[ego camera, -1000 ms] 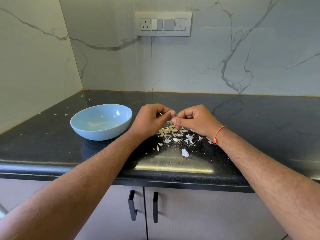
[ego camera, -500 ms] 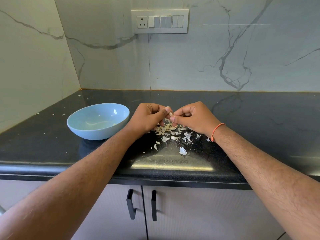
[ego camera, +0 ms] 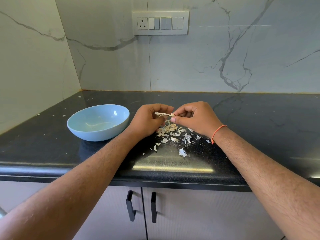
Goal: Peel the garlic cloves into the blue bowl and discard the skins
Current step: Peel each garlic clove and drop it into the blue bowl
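A light blue bowl (ego camera: 98, 122) stands on the black counter (ego camera: 259, 129), left of my hands. My left hand (ego camera: 147, 121) pinches a strip of papery garlic skin (ego camera: 161, 114) that stretches to the right. My right hand (ego camera: 195, 118), with an orange thread at the wrist, pinches a small garlic clove (ego camera: 172, 115) at the strip's other end. Both hands hover just above a pile of garlic cloves and loose skins (ego camera: 173, 134) on the counter. What lies inside the bowl is hard to make out.
Marble walls close the counter at the back and left, with a switch panel (ego camera: 160, 23) on the back wall. Small skin flakes dot the counter around the bowl. The counter's front edge (ego camera: 155, 177) runs above two cabinet doors with black handles (ego camera: 130, 206).
My hands have drawn slightly apart, and a strip of skin now stretches between them off the clove. The bowl and the pile have not moved.
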`<state>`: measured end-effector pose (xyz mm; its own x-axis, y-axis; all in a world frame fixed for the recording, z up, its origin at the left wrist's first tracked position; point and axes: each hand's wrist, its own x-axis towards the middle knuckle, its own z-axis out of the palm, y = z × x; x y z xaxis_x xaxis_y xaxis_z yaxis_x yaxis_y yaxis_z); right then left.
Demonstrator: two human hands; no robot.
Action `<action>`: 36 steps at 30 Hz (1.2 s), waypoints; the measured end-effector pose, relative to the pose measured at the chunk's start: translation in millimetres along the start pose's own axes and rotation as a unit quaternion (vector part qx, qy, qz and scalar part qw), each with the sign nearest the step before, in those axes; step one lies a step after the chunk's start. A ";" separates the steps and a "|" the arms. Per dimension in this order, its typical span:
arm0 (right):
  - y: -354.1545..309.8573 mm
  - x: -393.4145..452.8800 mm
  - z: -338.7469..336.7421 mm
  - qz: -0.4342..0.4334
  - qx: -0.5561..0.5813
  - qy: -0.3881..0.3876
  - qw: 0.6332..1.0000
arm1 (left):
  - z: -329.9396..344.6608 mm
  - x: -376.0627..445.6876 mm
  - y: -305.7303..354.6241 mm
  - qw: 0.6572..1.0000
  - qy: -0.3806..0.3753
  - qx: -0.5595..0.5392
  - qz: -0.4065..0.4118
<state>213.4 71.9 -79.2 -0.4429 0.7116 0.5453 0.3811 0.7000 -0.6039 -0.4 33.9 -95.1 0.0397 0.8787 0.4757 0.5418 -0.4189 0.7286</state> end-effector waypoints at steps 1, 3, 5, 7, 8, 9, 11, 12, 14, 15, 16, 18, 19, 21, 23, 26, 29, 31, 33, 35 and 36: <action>0.1 0.0 0.0 0.004 -0.006 0.004 1.000 | -0.3 -0.8 0.5 1.000 -0.006 0.018 0.014; -0.6 -0.2 0.1 0.015 -0.017 0.008 1.000 | -0.3 -3.4 3.4 0.999 -0.004 0.035 0.036; -1.7 -0.7 -0.4 0.024 -0.026 0.009 0.999 | 0.3 -5.1 6.0 0.998 0.005 0.034 0.051; -2.6 -1.0 -1.1 0.028 -0.027 0.008 0.999 | 0.1 -6.0 6.0 0.998 0.009 0.029 0.060; -2.8 -1.2 -1.2 0.028 -0.028 0.008 0.999 | -0.3 -5.7 4.9 0.998 0.008 0.024 0.060; -3.3 -1.3 -1.0 0.027 -0.031 0.009 0.999 | -0.7 -5.2 4.0 0.998 0.006 0.017 0.057; -4.7 -1.7 -0.8 0.025 -0.036 0.009 0.999 | -0.7 -4.2 2.5 0.999 0.006 0.007 0.053; -5.4 -2.0 -1.2 0.026 -0.037 0.008 0.999 | -0.4 -3.9 2.4 0.998 0.010 0.007 0.056; -7.0 -2.9 -2.8 0.025 -0.034 0.001 0.999 | -0.2 -3.8 3.7 0.998 0.023 0.014 0.065; -7.7 -3.1 -3.2 0.023 -0.032 -0.003 0.999 | -0.2 -3.5 3.7 0.997 0.028 0.017 0.066; -8.2 -3.2 -3.3 0.021 -0.030 -0.007 0.999 | -0.3 -3.6 4.6 0.997 0.030 0.017 0.065; -9.6 -3.7 -2.8 0.014 -0.037 -0.012 0.999 | -0.3 -4.2 5.7 0.998 0.029 0.014 0.059; -10.4 -3.9 -2.3 0.011 -0.041 -0.014 0.999 | -0.3 -4.8 6.5 0.998 0.025 0.012 0.058; -10.6 -4.1 -2.0 0.010 -0.043 -0.017 0.999 | -0.2 -6.1 7.9 0.998 0.018 0.013 0.058; -9.8 -3.8 -2.2 0.014 -0.045 -0.022 0.999 | -0.7 -6.0 9.3 0.998 0.017 0.014 0.056; -7.2 -2.5 -0.7 0.011 -0.047 -0.035 0.998 | -2.0 -5.2 10.7 0.999 0.015 0.013 0.048; -4.7 -1.8 0.5 0.008 -0.050 -0.042 0.998 | -3.4 -3.8 8.0 1.000 0.007 -0.018 0.018; -4.3 -2.0 -0.1 0.010 -0.049 -0.046 0.998 | -4.5 -2.8 6.2 0.999 -0.011 -0.043 -0.015; -4.3 -2.3 -1.0 0.010 -0.037 -0.055 0.998 | -5.0 -1.8 6.4 0.997 -0.025 -0.067 -0.043; -3.7 -1.8 -0.5 0.012 -0.021 -0.059 0.998 | -4.9 -1.0 7.0 0.994 -0.023 -0.089 -0.057; -3.3 -1.4 0.0 0.014 -0.017 -0.054 0.998 | -4.8 -0.9 6.6 0.993 -0.018 -0.098 -0.058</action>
<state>212.8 68.6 -77.9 -0.5161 0.7212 0.4621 0.4211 0.6834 -0.5964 -0.9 29.3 -88.3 0.0192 0.9299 0.3672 0.3715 -0.3476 0.8609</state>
